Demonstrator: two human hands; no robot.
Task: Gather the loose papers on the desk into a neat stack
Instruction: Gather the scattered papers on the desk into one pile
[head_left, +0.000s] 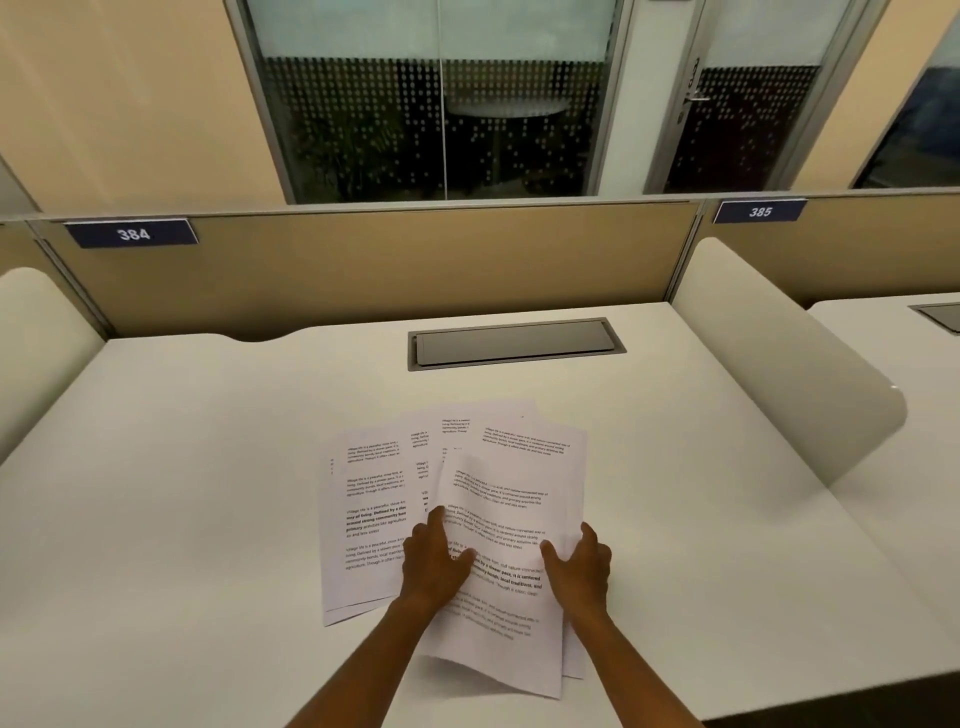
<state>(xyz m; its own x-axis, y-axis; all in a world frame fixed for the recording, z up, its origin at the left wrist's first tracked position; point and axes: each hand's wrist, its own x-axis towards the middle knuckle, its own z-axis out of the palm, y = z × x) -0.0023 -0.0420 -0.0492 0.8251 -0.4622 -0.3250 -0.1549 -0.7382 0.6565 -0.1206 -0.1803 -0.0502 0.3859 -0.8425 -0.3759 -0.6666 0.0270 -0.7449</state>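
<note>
Several white printed sheets lie fanned out and overlapping on the white desk (182, 493). The leftmost sheet (363, 519) lies flat, and others (524, 441) stick out behind. A top sheet (498, 519) is lifted slightly, its lower edge curling off the desk surface. My left hand (434, 564) grips this sheet's left edge with the thumb on top. My right hand (579, 569) holds its right edge, fingers curled around the paper.
A grey cable hatch (514, 343) is set into the desk behind the papers. A tan partition (363, 270) labelled 384 closes the back. Rounded white dividers stand at the left (36, 338) and right (769, 353).
</note>
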